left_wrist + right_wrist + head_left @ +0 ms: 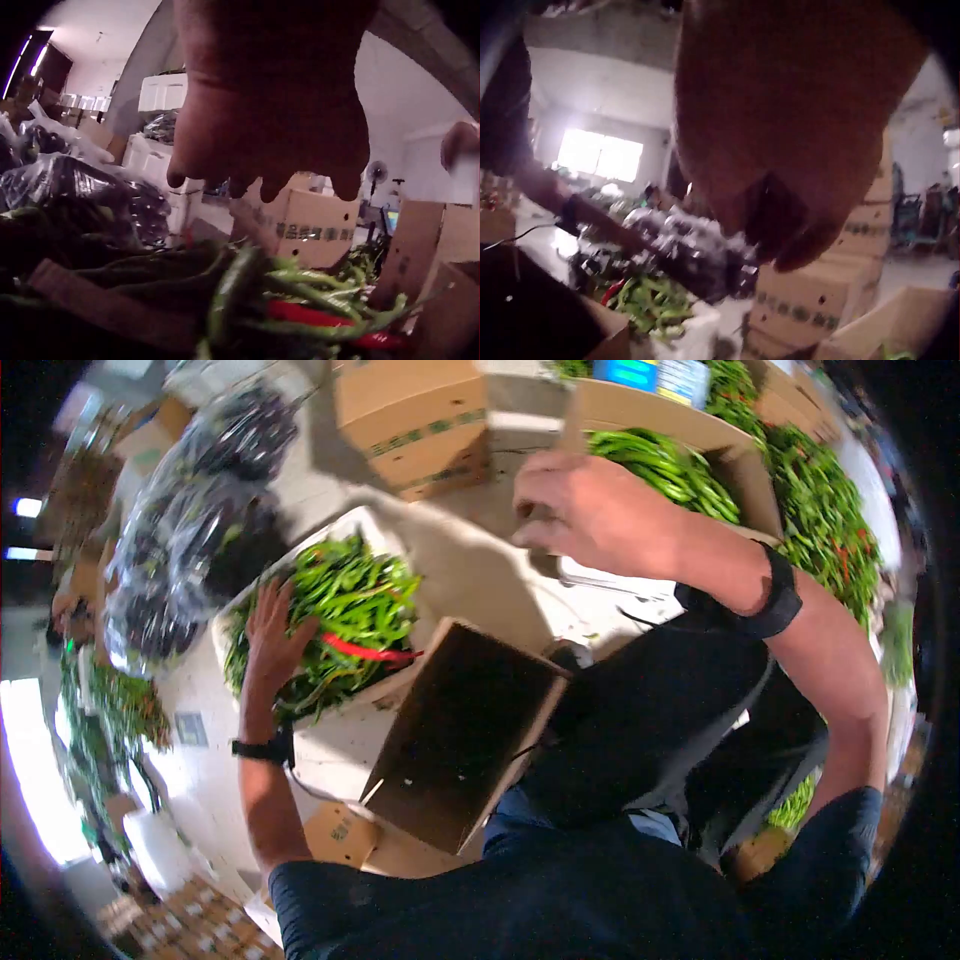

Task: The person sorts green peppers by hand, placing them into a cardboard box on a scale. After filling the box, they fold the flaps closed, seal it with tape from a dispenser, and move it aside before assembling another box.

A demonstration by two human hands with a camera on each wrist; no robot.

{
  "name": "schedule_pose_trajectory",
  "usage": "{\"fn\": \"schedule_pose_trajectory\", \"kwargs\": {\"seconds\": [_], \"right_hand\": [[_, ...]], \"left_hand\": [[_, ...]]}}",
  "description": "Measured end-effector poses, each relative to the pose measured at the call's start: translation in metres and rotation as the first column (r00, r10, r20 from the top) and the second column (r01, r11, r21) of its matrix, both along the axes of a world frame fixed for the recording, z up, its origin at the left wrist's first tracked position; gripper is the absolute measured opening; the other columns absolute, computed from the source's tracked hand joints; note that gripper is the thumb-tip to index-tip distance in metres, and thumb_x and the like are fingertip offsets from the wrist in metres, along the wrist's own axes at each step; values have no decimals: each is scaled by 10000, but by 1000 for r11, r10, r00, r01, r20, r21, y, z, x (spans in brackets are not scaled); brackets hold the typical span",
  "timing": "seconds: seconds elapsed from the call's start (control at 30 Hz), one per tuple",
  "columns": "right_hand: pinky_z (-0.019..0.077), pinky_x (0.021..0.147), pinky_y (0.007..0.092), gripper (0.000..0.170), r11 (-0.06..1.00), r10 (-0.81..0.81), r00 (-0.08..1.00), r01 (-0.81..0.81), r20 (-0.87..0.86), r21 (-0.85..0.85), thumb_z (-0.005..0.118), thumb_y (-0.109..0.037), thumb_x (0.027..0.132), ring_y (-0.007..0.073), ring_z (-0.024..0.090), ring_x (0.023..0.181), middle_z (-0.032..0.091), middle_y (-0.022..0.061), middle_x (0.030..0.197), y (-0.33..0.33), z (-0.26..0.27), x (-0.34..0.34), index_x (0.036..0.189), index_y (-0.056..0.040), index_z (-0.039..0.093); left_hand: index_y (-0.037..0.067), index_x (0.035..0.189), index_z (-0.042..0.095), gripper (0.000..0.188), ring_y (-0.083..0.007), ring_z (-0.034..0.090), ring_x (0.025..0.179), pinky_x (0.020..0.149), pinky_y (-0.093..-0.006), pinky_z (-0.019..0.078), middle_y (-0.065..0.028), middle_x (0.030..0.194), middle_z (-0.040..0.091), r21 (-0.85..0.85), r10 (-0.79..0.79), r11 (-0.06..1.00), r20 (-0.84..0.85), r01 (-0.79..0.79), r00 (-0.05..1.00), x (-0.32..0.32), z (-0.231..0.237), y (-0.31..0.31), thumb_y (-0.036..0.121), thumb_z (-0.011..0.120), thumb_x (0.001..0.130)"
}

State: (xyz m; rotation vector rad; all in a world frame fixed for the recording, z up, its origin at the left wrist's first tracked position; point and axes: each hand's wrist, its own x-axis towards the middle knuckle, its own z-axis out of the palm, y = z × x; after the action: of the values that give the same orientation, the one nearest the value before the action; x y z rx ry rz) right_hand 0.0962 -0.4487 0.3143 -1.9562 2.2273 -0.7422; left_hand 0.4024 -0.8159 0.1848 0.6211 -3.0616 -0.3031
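Note:
Fingers spread, my left hand [272, 635] rests on a heap of green peppers [365, 585] in a white box [697, 334]. A long red pepper [365, 650] lies on the heap just right of that hand. My right hand [580, 505] is in the air at the left side of an open carton [640, 405] holding long green peppers [665, 470]. Its fingers hang loosely curled, and nothing shows between them in the right wrist view. Close to my body, a tilted open carton [460, 730] stands right of the heap, with a few small bits inside.
Clear plastic bags [200, 540] of dark produce lie left of the heap. A closed brown carton [415, 420] stands beyond it. Under my right forearm is a white-edged object [615, 577]. More green peppers [830, 510] are piled at the far right.

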Motion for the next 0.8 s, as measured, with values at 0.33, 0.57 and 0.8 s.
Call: {"fn": "schedule_pose_trajectory", "kwargs": {"seconds": [0.33, 0.57, 0.8], "right_hand": [[500, 664, 450, 215, 671, -579, 785, 612, -220, 420, 663, -217, 914, 377, 641, 724, 648, 194, 776, 358, 81, -46, 919, -3, 644], [471, 661, 483, 321, 73, -528, 553, 786, -645, 614, 748, -327, 741, 387, 594, 741, 588, 164, 712, 659, 104, 28, 702, -41, 607], [522, 798, 421, 118, -361, -873, -158, 846, -462, 393, 713, -135, 789, 317, 674, 878, 686, 146, 806, 888, 226, 154, 824, -23, 698]], "left_hand": [[-16, 836, 706, 143, -244, 670, 687, 654, -368, 521, -157, 761, 700, 283, -261, 916, -122, 286, 958, -127, 32, 172, 123, 739, 841], [-1, 835, 685, 112, -165, 566, 622, 595, -332, 467, -96, 655, 607, 545, -663, 677, 162, 494, 731, -197, 1, 289, 93, 746, 840], [-4, 991, 732, 248, -162, 683, 664, 651, -344, 553, -132, 813, 733, 733, -662, 649, 415, 201, 624, -237, -26, 373, 227, 660, 935]]}}
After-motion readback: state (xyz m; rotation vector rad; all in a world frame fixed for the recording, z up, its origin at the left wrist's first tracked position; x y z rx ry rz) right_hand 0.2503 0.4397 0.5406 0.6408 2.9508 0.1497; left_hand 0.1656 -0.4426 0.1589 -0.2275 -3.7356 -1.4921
